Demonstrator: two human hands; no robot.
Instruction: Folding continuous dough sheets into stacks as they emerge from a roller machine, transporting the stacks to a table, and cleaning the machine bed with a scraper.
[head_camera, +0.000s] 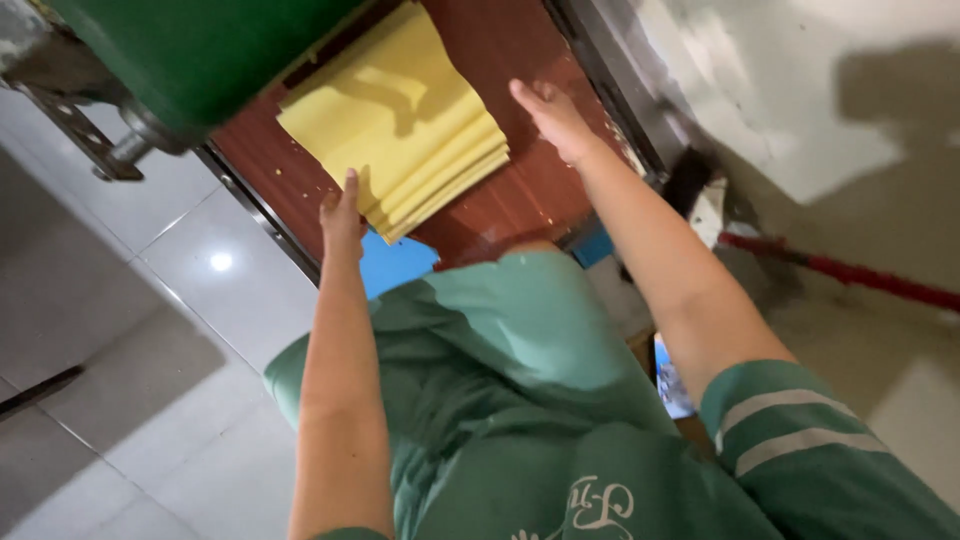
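A stack of thin yellow sheets, folded in layers, lies on a reddish-brown board below a green machine. My left hand reaches to the stack's near left corner, fingers straight and touching its edge. My right hand is stretched out flat just right of the stack, over the board, holding nothing. Whether it touches the sheets I cannot tell.
A metal crank and bracket stick out at the machine's left. A blue object sits under the board's near edge. White floor tiles lie to the left. A red-handled tool lies on the grey floor at right.
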